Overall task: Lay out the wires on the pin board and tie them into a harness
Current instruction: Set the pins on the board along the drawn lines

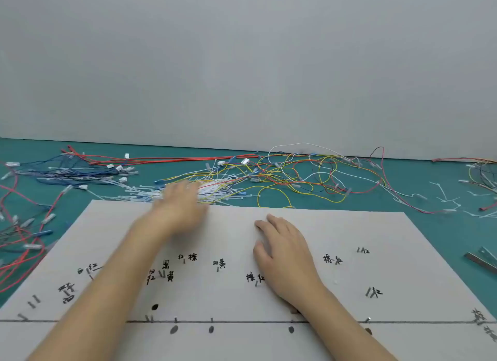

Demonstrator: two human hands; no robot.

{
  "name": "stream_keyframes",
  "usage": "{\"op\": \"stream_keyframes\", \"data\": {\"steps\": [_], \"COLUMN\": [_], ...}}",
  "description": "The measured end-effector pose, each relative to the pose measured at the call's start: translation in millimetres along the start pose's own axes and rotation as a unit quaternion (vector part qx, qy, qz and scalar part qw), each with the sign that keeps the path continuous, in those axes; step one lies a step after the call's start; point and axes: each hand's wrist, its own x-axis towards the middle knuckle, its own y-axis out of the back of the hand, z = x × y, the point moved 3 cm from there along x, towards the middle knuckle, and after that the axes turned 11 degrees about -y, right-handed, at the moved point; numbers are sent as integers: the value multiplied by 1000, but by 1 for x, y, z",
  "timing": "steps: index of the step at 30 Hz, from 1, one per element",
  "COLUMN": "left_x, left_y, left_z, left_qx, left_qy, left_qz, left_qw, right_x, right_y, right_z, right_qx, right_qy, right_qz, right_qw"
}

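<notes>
Teal mat [403,177] under a grey wall [242,51] carries the board [349,226]; wires [290,172] lie at twelve o'clock. Right hand [285,250] rests flat, fingers straight; left hand [180,207] is blurred, grip unclear, over ties [215,191].

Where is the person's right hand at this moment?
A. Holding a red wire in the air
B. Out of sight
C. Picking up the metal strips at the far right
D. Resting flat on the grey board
D: the right hand lies palm down with its fingers relaxed on the bare grey board, holding nothing, while the left hand reaches toward the pile of white ties.
</notes>
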Motion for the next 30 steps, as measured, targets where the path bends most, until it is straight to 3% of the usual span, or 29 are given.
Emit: {"op": "stream_keyframes", "data": {"steps": [4, 6, 11, 17, 24, 30], "left_x": [20, 25, 34, 52, 74, 75], "left_y": [41, 41, 27, 31, 28, 15], "left_z": [-88, -126, -178, -178, -135, -67], "left_qx": [29, 3, -5, 0, -29, -152], "left_qy": [185, 207, 202, 200, 118, 27], "left_qz": [105, 141, 77, 124, 151, 178], "left_qw": [977, 968, 976, 972, 981, 972], "right_x": [1, 1, 3, 9, 15, 16], "right_y": [2, 0, 0, 1, 0, 1], "right_z": [2, 2, 4, 8, 14, 14], "right_qx": [-5, -10, -5, -14, -50, -43], "right_qy": [16, 22, 23, 46, 51, 51], "right_qz": [4, 0, -5, 0, -24, -34], "right_qw": [1000, 1000, 1000, 999, 997, 997]}}
